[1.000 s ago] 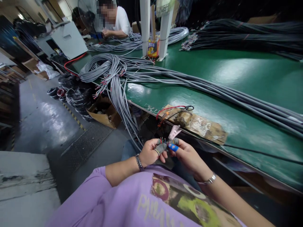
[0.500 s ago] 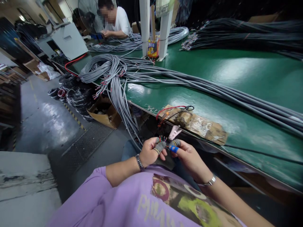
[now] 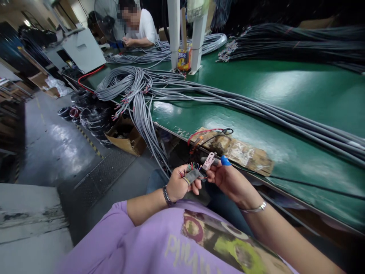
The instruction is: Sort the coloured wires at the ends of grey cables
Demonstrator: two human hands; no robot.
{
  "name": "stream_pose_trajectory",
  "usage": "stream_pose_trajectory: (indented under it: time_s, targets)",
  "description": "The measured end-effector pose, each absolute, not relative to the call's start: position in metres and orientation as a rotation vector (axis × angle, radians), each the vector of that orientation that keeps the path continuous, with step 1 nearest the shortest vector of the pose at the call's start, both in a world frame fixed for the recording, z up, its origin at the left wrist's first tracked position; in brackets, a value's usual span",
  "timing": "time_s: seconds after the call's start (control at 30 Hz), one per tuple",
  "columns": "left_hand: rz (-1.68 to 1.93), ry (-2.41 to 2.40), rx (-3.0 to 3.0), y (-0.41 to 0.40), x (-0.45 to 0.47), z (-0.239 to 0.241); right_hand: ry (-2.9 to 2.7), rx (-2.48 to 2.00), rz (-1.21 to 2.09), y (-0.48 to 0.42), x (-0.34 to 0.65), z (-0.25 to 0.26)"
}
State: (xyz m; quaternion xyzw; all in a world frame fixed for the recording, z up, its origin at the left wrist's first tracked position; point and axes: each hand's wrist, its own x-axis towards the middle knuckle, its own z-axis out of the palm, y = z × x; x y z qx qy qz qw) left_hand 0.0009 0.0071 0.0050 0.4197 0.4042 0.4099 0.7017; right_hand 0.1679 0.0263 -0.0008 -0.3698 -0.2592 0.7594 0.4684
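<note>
My left hand [image 3: 180, 185] is closed round the end of a grey cable, pinching it with a grey finger cot on the thumb. Several thin coloured wires [image 3: 191, 167] fan out of that cable end above my fingers. My right hand [image 3: 225, 178] sits just to the right, closed, with a blue cot [image 3: 226, 161] on one fingertip and a grey one on another. Its fingers are at a small pink clip [image 3: 209, 160] on the table edge, close to the wire tips. Both hands hover in front of the green table's near edge [image 3: 182, 131].
A long bundle of grey cables [image 3: 256, 110] runs across the green table and hangs off its left edge. A brown cardboard pad [image 3: 242, 150] with red and black leads lies by my hands. White posts [image 3: 196, 38] stand further back. Another person [image 3: 139, 26] works at the far end.
My right hand has lifted up and to the right, toward the pink clip, and the blue-capped finger now points up. The wire tips in my left hand have spread and shifted slightly left.
</note>
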Motion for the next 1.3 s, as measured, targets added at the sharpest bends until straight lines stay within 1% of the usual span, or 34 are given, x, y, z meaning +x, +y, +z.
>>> stream_pose_trajectory:
  time_s: [0.3, 0.57, 0.77, 1.0, 1.3]
  targets:
    - [0.911, 0.914, 0.929, 0.009, 0.002, 0.007, -0.682, -0.879, 1.864, 0.027, 0.161, 0.002]
    - [0.82, 0.954, 1.054, 0.007, 0.0, 0.007, -0.757, -0.995, 1.835, 0.014, 0.162, 0.0]
    - [0.747, 0.996, 1.141, 0.005, 0.0, 0.002, -0.767, -1.092, 1.716, 0.011, 0.157, 0.005]
    - [0.783, 1.002, 1.159, 0.004, -0.001, -0.001, -0.837, -1.186, 1.569, 0.008, 0.156, 0.002]
    - [0.804, 1.023, 1.15, 0.003, -0.001, -0.002, -0.954, -1.23, 1.483, 0.006, 0.159, 0.0]
